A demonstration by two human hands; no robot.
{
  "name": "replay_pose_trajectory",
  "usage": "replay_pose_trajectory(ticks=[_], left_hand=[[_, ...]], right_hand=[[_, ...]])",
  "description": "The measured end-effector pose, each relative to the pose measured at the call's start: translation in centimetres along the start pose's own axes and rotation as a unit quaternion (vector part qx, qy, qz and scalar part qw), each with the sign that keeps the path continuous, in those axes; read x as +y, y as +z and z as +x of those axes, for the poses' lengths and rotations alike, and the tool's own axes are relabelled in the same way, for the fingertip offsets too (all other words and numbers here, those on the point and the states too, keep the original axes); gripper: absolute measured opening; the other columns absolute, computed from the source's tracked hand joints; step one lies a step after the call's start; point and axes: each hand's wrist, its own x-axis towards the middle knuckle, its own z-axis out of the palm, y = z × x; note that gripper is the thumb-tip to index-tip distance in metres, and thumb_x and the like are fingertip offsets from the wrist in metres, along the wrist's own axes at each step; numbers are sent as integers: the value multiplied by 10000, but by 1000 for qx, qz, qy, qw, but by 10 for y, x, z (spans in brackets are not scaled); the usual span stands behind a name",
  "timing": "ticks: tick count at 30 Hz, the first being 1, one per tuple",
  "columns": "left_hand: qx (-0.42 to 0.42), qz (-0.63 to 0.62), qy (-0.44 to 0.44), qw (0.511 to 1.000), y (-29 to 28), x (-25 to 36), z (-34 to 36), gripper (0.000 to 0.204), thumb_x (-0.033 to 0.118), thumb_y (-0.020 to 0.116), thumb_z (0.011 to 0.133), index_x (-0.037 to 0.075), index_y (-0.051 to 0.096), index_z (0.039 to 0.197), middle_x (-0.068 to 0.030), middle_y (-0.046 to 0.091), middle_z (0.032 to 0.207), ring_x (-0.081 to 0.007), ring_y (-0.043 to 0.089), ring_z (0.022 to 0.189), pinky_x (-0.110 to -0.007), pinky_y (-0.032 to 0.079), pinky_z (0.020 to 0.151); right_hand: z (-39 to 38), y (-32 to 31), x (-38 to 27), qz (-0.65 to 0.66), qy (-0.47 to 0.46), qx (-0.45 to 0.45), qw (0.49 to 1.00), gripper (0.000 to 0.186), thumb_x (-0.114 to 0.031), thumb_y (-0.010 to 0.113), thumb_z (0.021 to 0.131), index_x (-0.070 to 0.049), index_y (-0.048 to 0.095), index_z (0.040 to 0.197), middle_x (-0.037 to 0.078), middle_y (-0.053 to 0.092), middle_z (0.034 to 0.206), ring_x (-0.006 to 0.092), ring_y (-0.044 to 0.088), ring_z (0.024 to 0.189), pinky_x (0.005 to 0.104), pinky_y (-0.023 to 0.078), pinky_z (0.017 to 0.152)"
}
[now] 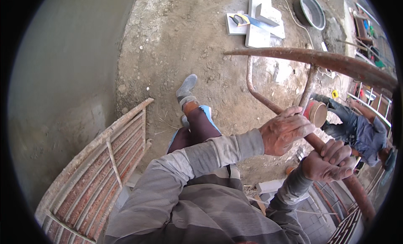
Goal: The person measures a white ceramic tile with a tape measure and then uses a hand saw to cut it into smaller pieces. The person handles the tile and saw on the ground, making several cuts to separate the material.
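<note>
A rust-brown tubular metal frame (pixel 319 57) is held in both hands. By its look the tube is judged stiff, fairly heavy and awkward for its length, with little give and no fragility; the weathered surface seems rough rather than slippery. The best hold is judged to be on the bare lower tube, one hand on each side of the balance, so that tipping is resisted.

Left grip (pixel 286 132): fingers folded over the lower tube, close to where a short greyish-brown strut (pixel 309 84) comes down to it. Right grip (pixel 329 161): fingers curled over the same tube, farther along to the right and nearer the body; palm contact is partly hidden. A short length of tube is left bare between the two.

Position of the frame: through both grips. From the left grip, a bent bar is run forward and leftward; the thick upper tube is spread ahead of both grips; beyond the right grip, the tube is continued toward the lower right.

Well ahead of the left grip, a blue-bladed handsaw with a yellow-and-black handle (pixel 240 20) is laid on pale rectangular blocks (pixel 257 37). Right of the left grip, beyond the tube, a reddish bucket (pixel 310 110) is seen; farther right, a co-worker in blue-grey clothing (pixel 362 132).
</note>
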Motion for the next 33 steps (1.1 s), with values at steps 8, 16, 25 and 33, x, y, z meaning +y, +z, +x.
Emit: replay_pose_trajectory(ticks=[8,16,25,33], left_hand=[[-160,-53,-46,985,-134,-71,23,319,48,665,775,38,660,1094,-152,645,1158,-309,646,1048,-417,531,889],[-162,215,-387,882,-329,-269,51,244,181,610,905,10,693,1058,-184,692,1043,-338,662,990,-394,512,878],[41,73,-756,649,-431,-417,101,528,454,475,997,64,545,1346,-148,625,1266,-265,619,1112,-362,492,912],[-210,60,-651,727,-335,-475,329,562,499,497,964,58,574,1304,-147,577,1330,-287,539,1207,-405,407,1020]], right_hand=[[-8,42,21,-230,16,230,946,391,-484,454,1014,-157,353,824,-24,351,675,89,352,544,239,304,510],[-15,88,47,-475,128,345,799,362,-423,399,1044,-66,461,1057,74,507,941,212,521,918,355,449,870],[7,204,292,-170,632,181,734,579,-339,525,984,-2,381,1432,252,444,1401,344,427,1319,423,331,1104],[131,215,563,-367,519,117,763,395,-283,651,878,-71,605,1208,250,491,1321,402,463,1263,425,400,1039]])
